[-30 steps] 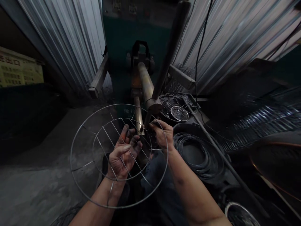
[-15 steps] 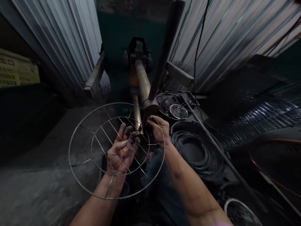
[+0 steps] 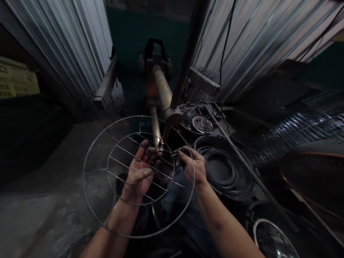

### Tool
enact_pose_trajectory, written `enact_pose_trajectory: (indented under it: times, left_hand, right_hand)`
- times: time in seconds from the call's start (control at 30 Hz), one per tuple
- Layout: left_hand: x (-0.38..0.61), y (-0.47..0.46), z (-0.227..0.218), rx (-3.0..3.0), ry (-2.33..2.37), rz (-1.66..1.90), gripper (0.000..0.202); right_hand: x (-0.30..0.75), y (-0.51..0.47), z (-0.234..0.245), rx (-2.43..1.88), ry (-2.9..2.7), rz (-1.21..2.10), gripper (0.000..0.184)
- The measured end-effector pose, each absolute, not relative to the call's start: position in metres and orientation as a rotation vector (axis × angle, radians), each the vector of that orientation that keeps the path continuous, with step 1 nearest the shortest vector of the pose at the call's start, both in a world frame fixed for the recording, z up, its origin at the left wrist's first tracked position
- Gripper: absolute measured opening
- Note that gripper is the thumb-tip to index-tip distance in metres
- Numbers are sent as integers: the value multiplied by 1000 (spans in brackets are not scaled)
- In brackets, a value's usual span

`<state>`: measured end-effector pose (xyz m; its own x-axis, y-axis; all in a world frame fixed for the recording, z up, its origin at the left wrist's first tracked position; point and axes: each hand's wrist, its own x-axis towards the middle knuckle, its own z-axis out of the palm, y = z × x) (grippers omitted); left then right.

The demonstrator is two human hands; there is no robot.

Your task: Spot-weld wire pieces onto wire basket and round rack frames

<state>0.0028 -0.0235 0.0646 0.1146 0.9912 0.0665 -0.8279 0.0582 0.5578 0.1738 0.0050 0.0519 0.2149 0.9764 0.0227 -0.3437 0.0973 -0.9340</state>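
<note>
A round wire rack (image 3: 91, 206), made of a large outer ring, a smaller inner ring and several cross wires, hangs tilted in front of me. Below and behind it my left hand (image 3: 139, 175) supports it, fingers curled up toward the inner ring and thumb stretched across the palm. At the rack's right side my right hand (image 3: 194, 165) pinches a short wire (image 3: 174, 154), whose end is by the inner ring. Just beyond my left fingertips is the lower metal arm (image 3: 155, 125) of a welding machine. Its thicker upper arm (image 3: 163, 84) carries a slanted rod (image 3: 185, 61) that comes down near the rack.
To the right, a tub holds a wire coil (image 3: 233, 175). Behind it sits a container of loose wire pieces (image 3: 202, 124). Stacked wire racks (image 3: 303, 134) lie far right. A wooden beam (image 3: 106, 84) juts out at left, and a cable (image 3: 224, 53) hangs down.
My right hand has drawn back toward me and right from the machine arms, and a short wire now shows in its fingers. The rack has turned, its cross wires at a new angle.
</note>
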Motion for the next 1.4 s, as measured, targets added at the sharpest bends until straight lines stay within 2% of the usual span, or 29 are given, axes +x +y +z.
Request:
enact_pose_trajectory:
  times: [0.1, 0.3, 0.47, 0.6, 1.03, 1.2, 1.3, 1.4]
  left_hand:
    - [9, -33, 67, 583, 408, 1477, 77]
    - [10, -40, 67, 500, 465, 1584, 70]
    - [9, -38, 69, 419, 478, 1605, 69]
    - [10, -36, 71, 402, 475, 1630, 69]
    - [14, -28, 72, 379, 479, 1662, 65]
    - [10, -23, 59, 439, 447, 1635, 71]
    - [-6, -30, 31, 491, 489, 1494, 79]
    - [-36, -52, 5, 543, 884, 1430, 74]
  right_hand:
    - [161, 21, 52, -1055, -859, 1048, 20]
    - [155, 41, 67, -1083, -1155, 878, 13]
    - [151, 52, 70, -1085, -1290, 849, 7]
    - [148, 60, 71, -1065, -1311, 841, 13]
    - [143, 65, 85, -1056, -1452, 725, 12]
    - [144, 67, 80, -1010, -1363, 873, 8]
    - [161, 54, 75, -989, -1287, 1078, 20]
    - [186, 30, 72, -997, -1181, 1201, 37]
